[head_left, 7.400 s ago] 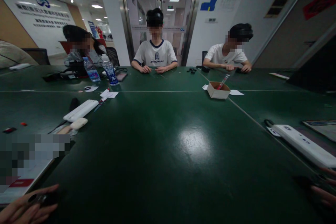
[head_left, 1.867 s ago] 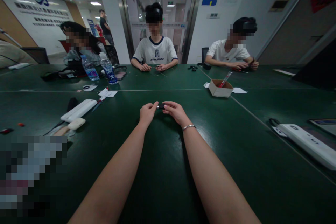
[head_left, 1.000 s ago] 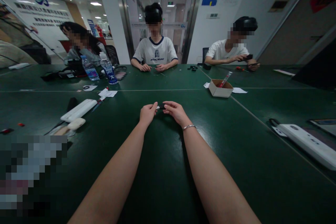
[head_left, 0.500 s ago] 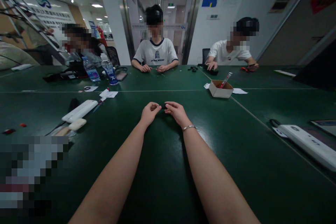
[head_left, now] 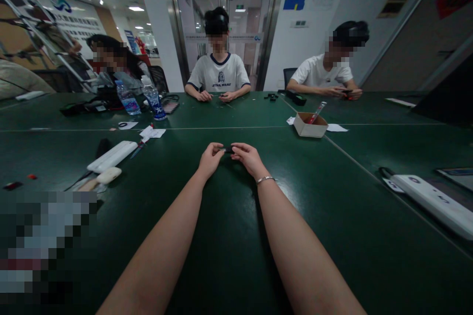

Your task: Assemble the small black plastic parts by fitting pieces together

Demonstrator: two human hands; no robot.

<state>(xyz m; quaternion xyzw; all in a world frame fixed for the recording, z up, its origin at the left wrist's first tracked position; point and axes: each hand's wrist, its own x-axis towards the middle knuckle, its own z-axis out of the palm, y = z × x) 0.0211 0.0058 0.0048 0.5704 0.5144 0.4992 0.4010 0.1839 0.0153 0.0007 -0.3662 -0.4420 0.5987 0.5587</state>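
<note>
Both my arms reach forward over the dark green table [head_left: 236, 236]. My left hand [head_left: 210, 159] and my right hand [head_left: 248, 157] meet at the middle of the table, fingers pinched together. Between the fingertips sits a small black object with a silvery end [head_left: 226, 149], held from both sides just above the tabletop. A thin bracelet circles my right wrist [head_left: 266, 178].
A small cardboard box with a red-tipped tube [head_left: 309, 125] stands to the right. White power strips lie at left [head_left: 113, 155] and right [head_left: 432, 203]. Two water bottles [head_left: 153, 101] stand at the far left. Three people sit across the table, handling small parts.
My hands came from the frame's bottom corners to the table's middle and took hold of the small black object. Lately the fingertips have closed in on it, hiding most of it.
</note>
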